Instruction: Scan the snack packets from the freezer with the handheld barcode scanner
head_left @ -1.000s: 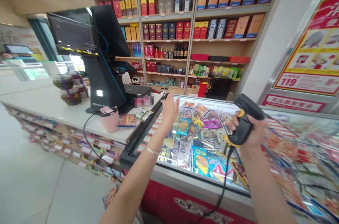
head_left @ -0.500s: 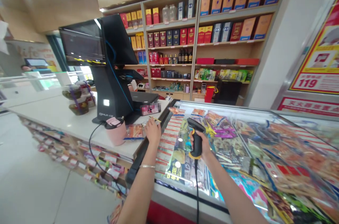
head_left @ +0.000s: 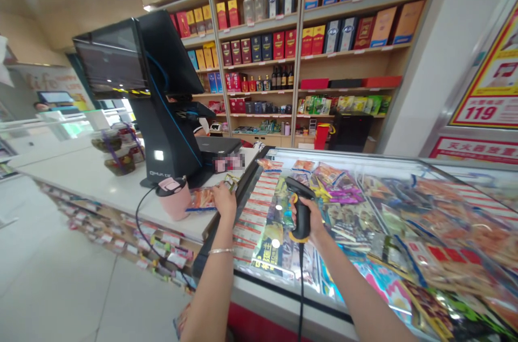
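Observation:
My right hand (head_left: 306, 219) is wrapped around the handle of a black and yellow barcode scanner (head_left: 301, 215), held above the glass-topped display case (head_left: 253, 212). The scanner's head points up and left, and its cable hangs down towards me. My left hand (head_left: 225, 199) rests at the white counter's edge with its fingers stretched forward. Beside its fingers lies a clear packet of orange-coloured snacks (head_left: 202, 199). A small shiny packet (head_left: 231, 182) is just past the fingertips. The undersides of the left fingers are hidden.
A pink cup (head_left: 174, 199) stands left of the snack packet, before a black checkout terminal (head_left: 170, 137). A black cable (head_left: 140, 218) loops over the counter's front. Many snack packets (head_left: 441, 255) lie at the right. Behind are shelves (head_left: 259, 67) of boxes and bottles.
My left hand has shifted left, towards the orange snack packet, and the small shiny packet shows more fully. My right hand keeps the scanner in about the same place. The view has tilted slightly.

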A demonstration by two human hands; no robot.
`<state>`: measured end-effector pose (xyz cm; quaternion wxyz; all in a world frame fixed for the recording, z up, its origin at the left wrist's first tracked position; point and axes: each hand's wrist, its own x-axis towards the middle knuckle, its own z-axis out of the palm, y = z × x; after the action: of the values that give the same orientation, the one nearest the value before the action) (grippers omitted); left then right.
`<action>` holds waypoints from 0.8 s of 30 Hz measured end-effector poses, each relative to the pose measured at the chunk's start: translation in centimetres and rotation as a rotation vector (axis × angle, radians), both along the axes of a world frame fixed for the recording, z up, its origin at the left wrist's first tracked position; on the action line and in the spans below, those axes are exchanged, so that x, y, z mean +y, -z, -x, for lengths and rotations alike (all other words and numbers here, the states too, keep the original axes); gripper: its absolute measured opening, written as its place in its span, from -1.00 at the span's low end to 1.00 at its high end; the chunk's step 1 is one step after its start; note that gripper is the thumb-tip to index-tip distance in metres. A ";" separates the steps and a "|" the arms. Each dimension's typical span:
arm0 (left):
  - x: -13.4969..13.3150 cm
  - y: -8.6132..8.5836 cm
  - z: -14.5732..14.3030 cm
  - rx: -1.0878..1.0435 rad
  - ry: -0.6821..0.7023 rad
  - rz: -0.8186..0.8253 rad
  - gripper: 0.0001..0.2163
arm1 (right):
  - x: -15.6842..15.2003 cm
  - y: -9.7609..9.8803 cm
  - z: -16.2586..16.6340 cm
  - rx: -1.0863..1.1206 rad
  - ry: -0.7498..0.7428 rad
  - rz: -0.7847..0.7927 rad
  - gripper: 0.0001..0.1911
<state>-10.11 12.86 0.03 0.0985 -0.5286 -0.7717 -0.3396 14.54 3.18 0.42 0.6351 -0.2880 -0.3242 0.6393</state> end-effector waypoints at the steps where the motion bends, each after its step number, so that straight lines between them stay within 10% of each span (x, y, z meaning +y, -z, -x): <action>1: -0.1 -0.1 0.0 -0.023 0.046 -0.022 -0.63 | 0.0 0.0 0.0 0.000 0.006 0.003 -0.67; 10: -0.9 -0.8 -7.7 -0.291 0.506 -0.340 -0.81 | -0.3 -1.0 0.3 0.003 0.001 0.015 -0.66; 24: -1.2 0.2 -9.3 -0.477 0.606 -0.482 -0.62 | -0.8 -0.7 0.9 -0.087 -0.090 0.049 -0.64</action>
<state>-0.79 11.66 -0.20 -0.0656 -0.5995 -0.4824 -0.6353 13.60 2.40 1.16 0.5839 -0.3160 -0.3483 0.6617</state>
